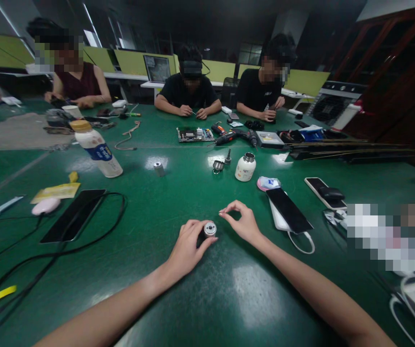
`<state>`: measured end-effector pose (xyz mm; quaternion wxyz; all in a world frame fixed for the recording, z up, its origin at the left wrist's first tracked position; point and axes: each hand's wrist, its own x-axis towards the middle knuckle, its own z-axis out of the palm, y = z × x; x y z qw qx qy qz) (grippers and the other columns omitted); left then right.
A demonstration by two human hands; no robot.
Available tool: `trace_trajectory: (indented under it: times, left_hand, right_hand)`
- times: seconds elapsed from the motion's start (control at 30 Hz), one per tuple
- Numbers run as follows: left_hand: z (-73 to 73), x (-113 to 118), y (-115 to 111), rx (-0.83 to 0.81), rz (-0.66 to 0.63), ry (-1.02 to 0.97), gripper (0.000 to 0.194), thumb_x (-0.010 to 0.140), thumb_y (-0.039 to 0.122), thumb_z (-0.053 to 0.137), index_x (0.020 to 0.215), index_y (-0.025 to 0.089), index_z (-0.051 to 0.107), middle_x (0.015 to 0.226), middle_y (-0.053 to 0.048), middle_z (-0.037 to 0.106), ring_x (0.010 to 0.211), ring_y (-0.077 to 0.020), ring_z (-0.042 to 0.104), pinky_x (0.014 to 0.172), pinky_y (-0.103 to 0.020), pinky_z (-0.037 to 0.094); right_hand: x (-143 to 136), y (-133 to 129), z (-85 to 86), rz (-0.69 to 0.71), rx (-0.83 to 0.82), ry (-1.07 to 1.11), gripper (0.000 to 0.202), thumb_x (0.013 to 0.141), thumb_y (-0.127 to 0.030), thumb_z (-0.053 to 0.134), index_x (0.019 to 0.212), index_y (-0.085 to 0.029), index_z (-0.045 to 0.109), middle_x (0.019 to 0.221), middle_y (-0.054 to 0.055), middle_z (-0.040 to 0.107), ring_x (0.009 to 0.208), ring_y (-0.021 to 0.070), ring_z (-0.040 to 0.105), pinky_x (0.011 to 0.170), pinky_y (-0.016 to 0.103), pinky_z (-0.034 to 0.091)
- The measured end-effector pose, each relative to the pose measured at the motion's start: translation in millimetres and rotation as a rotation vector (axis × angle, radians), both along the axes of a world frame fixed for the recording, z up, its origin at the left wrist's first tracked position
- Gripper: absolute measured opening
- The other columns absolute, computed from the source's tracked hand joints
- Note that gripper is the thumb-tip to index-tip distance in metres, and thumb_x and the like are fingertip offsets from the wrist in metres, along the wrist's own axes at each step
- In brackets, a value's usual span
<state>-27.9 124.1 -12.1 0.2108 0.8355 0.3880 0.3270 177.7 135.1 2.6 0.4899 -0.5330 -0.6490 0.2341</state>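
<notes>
My left hand (190, 246) is wrapped round a small silver metal cylinder (210, 229), which stands upright with its round end facing up. Just to the right, my right hand (239, 220) is raised with thumb and forefinger pinched together; whatever lies between the fingertips is too small to make out. A second silver cylinder (159, 168) stands farther back on the left. Beyond my hands are a white bottle without a lid (245, 167), a small metal cup-like part (218, 166) and a dark fitting (228, 156).
The green table (138, 289) holds a milk-coloured bottle (100, 152), a black tablet (73, 215) with cables on the left, and phones (289, 210) on the right. A circuit board (195, 135) and power drills (232, 137) lie farther back. Several people sit around the table.
</notes>
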Motion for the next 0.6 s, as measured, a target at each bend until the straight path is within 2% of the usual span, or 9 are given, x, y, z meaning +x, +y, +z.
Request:
trace_trajectory:
  times: [0.1, 0.2, 0.4, 0.6]
  left_hand:
    - [0.0, -0.2, 0.6, -0.004, 0.000, 0.001, 0.030, 0.088, 0.035, 0.063, 0.113, 0.020, 0.059, 0.102, -0.007, 0.067, 0.098, -0.0245, 0.057, 0.084, -0.039, 0.046]
    - [-0.1, -0.2, 1.2, -0.008, -0.005, -0.006, 0.030, 0.088, 0.035, 0.063, 0.114, 0.020, 0.059, 0.103, -0.007, 0.067, 0.098, -0.0245, 0.057, 0.084, -0.039, 0.046]
    - [0.2, 0.3, 1.6, -0.010, -0.011, -0.015, 0.030, 0.089, 0.036, 0.061, 0.115, 0.021, 0.058, 0.103, -0.007, 0.067, 0.097, -0.0247, 0.057, 0.084, -0.040, 0.046]
    - [-2.4, -0.1, 1.2, -0.007, -0.032, -0.015, 0.027, 0.091, 0.035, 0.059, 0.114, 0.022, 0.057, 0.105, -0.007, 0.066, 0.098, -0.0246, 0.056, 0.084, -0.040, 0.045]
  right_hand:
    - [5.7, 2.2, -17.2, 0.056, -0.013, -0.208, 0.007, 0.083, -0.022, 0.067, 0.077, -0.022, 0.063, 0.081, 0.001, 0.072, 0.082, 0.0200, 0.064, 0.082, 0.037, 0.045]
    - [6.7, 1.8, -22.2, 0.089, 0.009, -0.262, 0.008, 0.085, -0.017, 0.065, 0.079, -0.023, 0.063, 0.082, 0.001, 0.071, 0.081, 0.0197, 0.062, 0.079, 0.036, 0.044]
    - [-6.5, -8.5, -8.1, 0.070, 0.161, -0.063, 0.010, 0.085, -0.015, 0.063, 0.078, -0.022, 0.062, 0.083, 0.001, 0.071, 0.083, 0.0187, 0.065, 0.082, 0.036, 0.047]
    - [-28.7, -24.5, 11.5, 0.182, 0.227, 0.067, 0.012, 0.085, -0.016, 0.064, 0.076, -0.023, 0.061, 0.081, 0.002, 0.071, 0.081, 0.0171, 0.067, 0.080, 0.034, 0.050]
